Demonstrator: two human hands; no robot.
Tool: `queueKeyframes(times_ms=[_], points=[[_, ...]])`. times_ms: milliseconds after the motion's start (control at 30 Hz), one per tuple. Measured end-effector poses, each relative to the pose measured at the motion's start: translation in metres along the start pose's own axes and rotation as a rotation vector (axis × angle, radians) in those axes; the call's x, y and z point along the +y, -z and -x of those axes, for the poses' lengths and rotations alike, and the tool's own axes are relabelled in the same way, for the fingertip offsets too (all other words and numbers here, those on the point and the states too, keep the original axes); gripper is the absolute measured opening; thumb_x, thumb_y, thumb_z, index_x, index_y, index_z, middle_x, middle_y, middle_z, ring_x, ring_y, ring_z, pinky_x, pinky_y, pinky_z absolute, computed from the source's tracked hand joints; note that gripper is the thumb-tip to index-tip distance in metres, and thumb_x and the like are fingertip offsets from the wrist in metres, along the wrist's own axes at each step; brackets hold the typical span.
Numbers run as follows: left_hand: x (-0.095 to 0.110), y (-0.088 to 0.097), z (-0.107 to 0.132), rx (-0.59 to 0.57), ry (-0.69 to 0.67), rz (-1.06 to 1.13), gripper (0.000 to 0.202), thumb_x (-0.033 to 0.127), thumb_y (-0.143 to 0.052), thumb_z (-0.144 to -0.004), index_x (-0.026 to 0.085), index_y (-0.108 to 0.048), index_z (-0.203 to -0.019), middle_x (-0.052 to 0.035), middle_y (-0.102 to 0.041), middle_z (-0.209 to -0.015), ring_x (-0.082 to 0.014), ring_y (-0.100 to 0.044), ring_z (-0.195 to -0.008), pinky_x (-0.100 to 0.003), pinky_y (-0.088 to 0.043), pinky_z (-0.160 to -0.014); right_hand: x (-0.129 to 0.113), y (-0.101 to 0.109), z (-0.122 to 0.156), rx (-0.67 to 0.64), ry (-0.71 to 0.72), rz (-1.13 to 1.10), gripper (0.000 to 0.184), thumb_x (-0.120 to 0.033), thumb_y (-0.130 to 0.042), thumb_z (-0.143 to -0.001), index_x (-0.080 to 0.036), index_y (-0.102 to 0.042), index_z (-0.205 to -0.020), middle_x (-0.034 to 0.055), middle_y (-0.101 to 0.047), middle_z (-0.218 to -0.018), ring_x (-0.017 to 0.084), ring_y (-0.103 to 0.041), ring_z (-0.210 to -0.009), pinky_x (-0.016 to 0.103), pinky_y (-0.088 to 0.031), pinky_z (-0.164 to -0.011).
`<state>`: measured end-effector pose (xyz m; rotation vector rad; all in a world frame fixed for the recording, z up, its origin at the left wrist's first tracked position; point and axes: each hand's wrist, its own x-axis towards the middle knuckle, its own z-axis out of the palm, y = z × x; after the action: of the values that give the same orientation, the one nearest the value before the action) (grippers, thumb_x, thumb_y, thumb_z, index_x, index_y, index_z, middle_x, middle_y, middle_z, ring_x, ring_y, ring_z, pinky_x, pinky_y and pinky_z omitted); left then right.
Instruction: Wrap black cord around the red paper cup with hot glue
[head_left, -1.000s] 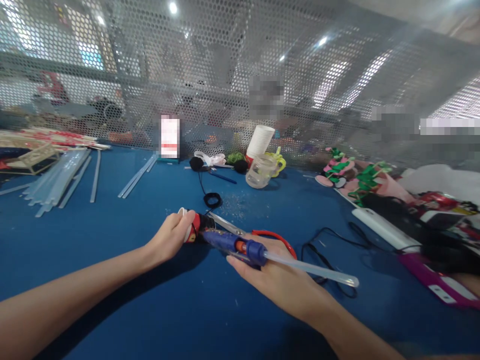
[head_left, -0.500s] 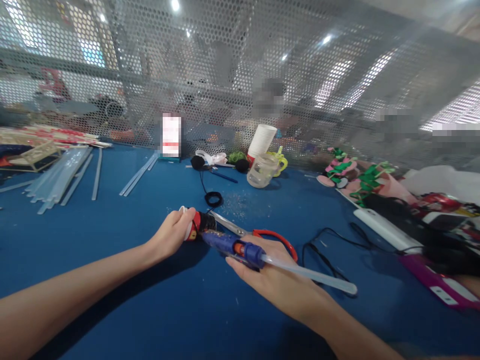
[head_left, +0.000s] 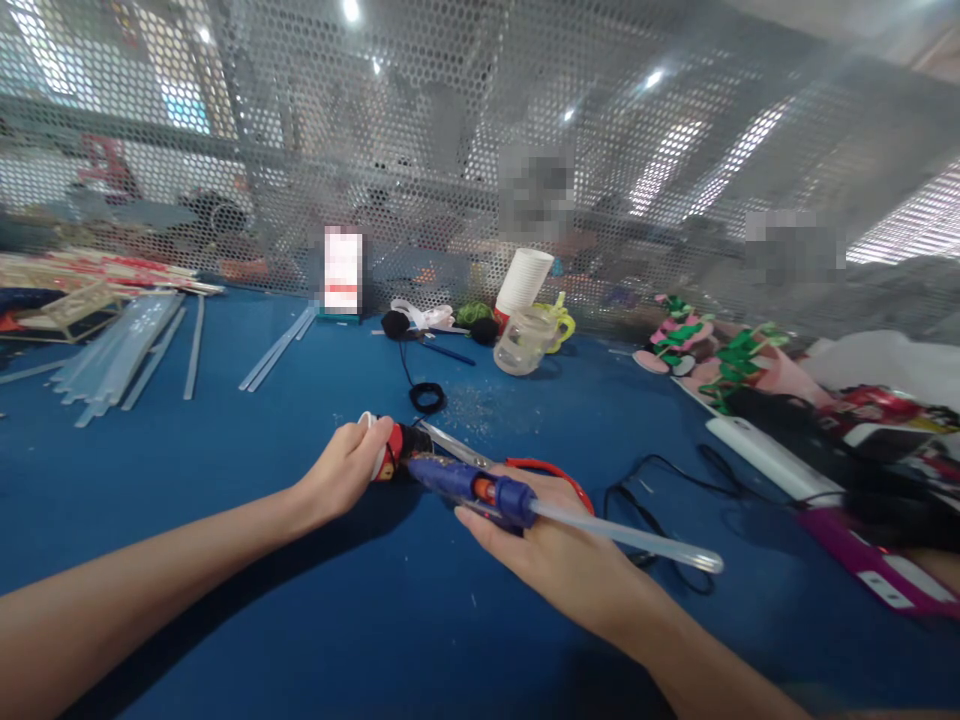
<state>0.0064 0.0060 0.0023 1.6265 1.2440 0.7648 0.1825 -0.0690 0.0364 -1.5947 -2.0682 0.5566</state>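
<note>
My left hand [head_left: 351, 462] is closed around a paper cup [head_left: 395, 440] lying on its side, with a white rim, a red body and black yarn at its far end. In my right hand [head_left: 551, 560] is a blue glue gun [head_left: 457, 480], its nozzle at the yarn-wrapped end of the cup. Whether the nozzle touches the yarn, I cannot tell. A long clear glue stick [head_left: 637, 540] juts from the gun's back. Red-handled scissors [head_left: 457, 448] lie behind the gun, partly hidden by my right hand. A coil of black yarn [head_left: 427, 398] rests beyond the cup.
Glue sticks [head_left: 124, 350] are piled at the left. At the back stand a lit phone [head_left: 343, 270], stacked white cups [head_left: 525, 278] and a clear cup [head_left: 523, 345]. Craft flowers [head_left: 739, 355], a black cord [head_left: 652, 470] and a purple-and-white power strip [head_left: 847, 555] lie to the right.
The glue gun has shifted slightly to the right, and the tail of its glue stick sits a little higher. My left hand and the cup have hardly moved.
</note>
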Motion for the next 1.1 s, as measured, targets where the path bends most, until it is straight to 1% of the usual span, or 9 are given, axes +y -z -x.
queueKeyframes(times_ms=[167, 300, 400, 600, 700, 800, 933, 1000, 1100], points=[[0.000, 0.000, 0.001, 0.002, -0.029, -0.077, 0.041, 0.045, -0.025, -0.075, 0.017, -0.034, -0.047, 0.0051, -0.026, -0.047, -0.0080, -0.022, -0.046, -0.022, -0.021, -0.043, 0.007, -0.006, 0.000, 0.135, 0.068, 0.083, 0.012, -0.032, -0.050, -0.071, -0.021, -0.052, -0.067, 0.0007, -0.058, -0.068, 0.015, -0.053, -0.062, 0.024, -0.039, -0.054], [0.000, 0.000, 0.003, -0.004, -0.057, -0.116, 0.039, 0.044, -0.023, -0.076, 0.018, -0.030, -0.048, 0.0051, -0.025, -0.048, -0.0084, -0.022, -0.046, -0.022, -0.021, -0.044, 0.013, -0.008, 0.000, 0.168, 0.064, 0.112, 0.015, -0.034, -0.048, -0.071, -0.021, -0.051, -0.066, 0.0009, -0.057, -0.065, 0.015, -0.053, -0.058, 0.024, -0.039, -0.051], [0.000, 0.000, 0.004, -0.007, -0.082, -0.132, 0.038, 0.043, -0.023, -0.077, 0.018, -0.029, -0.050, 0.0049, -0.025, -0.049, -0.0086, -0.022, -0.047, -0.023, -0.021, -0.044, 0.013, -0.007, -0.001, 0.161, 0.048, 0.094, 0.015, -0.035, -0.048, -0.071, -0.021, -0.052, -0.068, 0.0008, -0.057, -0.064, 0.014, -0.053, -0.057, 0.024, -0.040, -0.051], [0.000, 0.000, 0.007, -0.001, -0.106, -0.161, 0.038, 0.042, -0.023, -0.079, 0.018, -0.026, -0.049, 0.0051, -0.026, -0.049, -0.0081, -0.023, -0.046, -0.022, -0.021, -0.044, 0.010, -0.003, -0.003, 0.150, 0.062, 0.070, 0.014, -0.034, -0.048, -0.072, -0.021, -0.054, -0.069, 0.0009, -0.058, -0.068, 0.015, -0.054, -0.065, 0.024, -0.042, -0.060], [0.001, 0.000, 0.007, -0.016, -0.159, -0.197, 0.039, 0.039, -0.022, -0.080, 0.017, -0.028, -0.048, 0.0052, -0.026, -0.048, -0.0080, -0.024, -0.046, -0.022, -0.021, -0.044, 0.009, -0.002, -0.005, 0.135, 0.057, 0.039, 0.014, -0.034, -0.048, -0.072, -0.021, -0.054, -0.069, 0.0008, -0.058, -0.067, 0.016, -0.055, -0.067, 0.024, -0.042, -0.062], [0.001, -0.001, 0.008, -0.039, -0.240, -0.260, 0.039, 0.036, -0.020, -0.081, 0.017, -0.030, -0.049, 0.0050, -0.028, -0.049, -0.0081, -0.026, -0.046, -0.022, -0.023, -0.046, 0.008, 0.001, -0.006, 0.102, 0.033, 0.008, 0.016, -0.034, -0.046, -0.073, -0.021, -0.055, -0.068, -0.0007, -0.055, -0.055, 0.016, -0.055, -0.059, 0.024, -0.042, -0.056], [-0.001, -0.001, 0.008, -0.049, -0.308, -0.343, 0.038, 0.033, -0.019, -0.082, 0.017, -0.031, -0.050, 0.0043, -0.030, -0.050, -0.0082, -0.028, -0.047, -0.023, -0.025, -0.048, 0.008, 0.002, -0.007, 0.073, 0.001, -0.003, 0.020, -0.034, -0.045, -0.073, -0.020, -0.053, -0.061, -0.0042, -0.045, -0.038, 0.013, -0.050, -0.043, 0.022, -0.039, -0.045], [-0.004, 0.000, 0.008, -0.059, -0.339, -0.383, 0.038, 0.032, -0.018, -0.083, 0.017, -0.031, -0.050, 0.0039, -0.031, -0.050, -0.0083, -0.028, -0.047, -0.023, -0.025, -0.049, 0.009, 0.002, -0.007, 0.061, -0.009, -0.014, 0.022, -0.035, -0.045, -0.073, -0.020, -0.051, -0.058, -0.0051, -0.042, -0.036, 0.011, -0.047, -0.038, 0.022, -0.038, -0.043], [-0.006, 0.001, 0.009, -0.081, -0.410, -0.425, 0.037, 0.029, -0.018, -0.083, 0.017, -0.029, -0.049, 0.0038, -0.031, -0.050, -0.0084, -0.028, -0.047, -0.023, -0.025, -0.049, 0.010, 0.001, -0.007, 0.056, -0.012, -0.036, 0.024, -0.035, -0.044, -0.074, -0.020, -0.049, -0.057, -0.0052, -0.044, -0.038, 0.010, -0.045, -0.035, 0.021, -0.038, -0.042]])
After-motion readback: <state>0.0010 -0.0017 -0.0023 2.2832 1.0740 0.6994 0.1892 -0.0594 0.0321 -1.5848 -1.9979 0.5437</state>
